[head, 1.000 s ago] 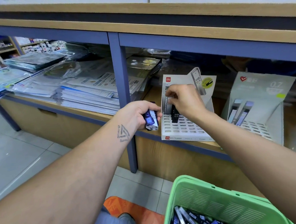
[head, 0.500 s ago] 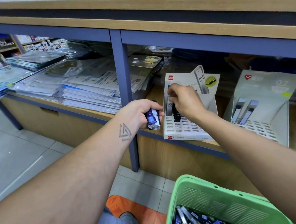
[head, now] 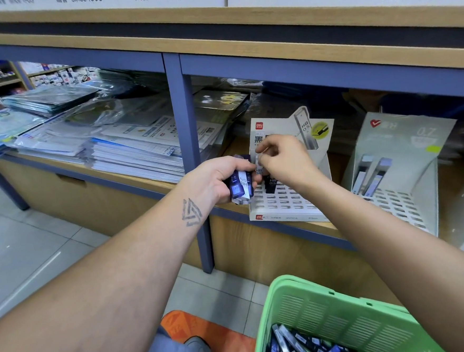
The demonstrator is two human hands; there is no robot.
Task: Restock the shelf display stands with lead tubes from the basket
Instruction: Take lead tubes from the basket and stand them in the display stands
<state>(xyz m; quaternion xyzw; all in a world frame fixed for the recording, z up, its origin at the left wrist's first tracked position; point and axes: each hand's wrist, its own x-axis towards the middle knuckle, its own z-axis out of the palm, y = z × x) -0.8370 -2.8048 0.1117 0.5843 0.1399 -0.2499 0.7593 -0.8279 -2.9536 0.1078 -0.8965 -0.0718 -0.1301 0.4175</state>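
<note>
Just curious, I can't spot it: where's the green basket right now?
In the head view, the green basket sits at the bottom right, below the person's right forearm and in front of the shelf, with lead tubes inside.

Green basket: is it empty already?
No, the green basket at the lower right holds a pile of lead tubes visible inside it.

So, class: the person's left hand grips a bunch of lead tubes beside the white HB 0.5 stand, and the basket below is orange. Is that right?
Not quite. The head view shows the basket is green. The left hand does grip the lead tubes beside the white stand.
</note>
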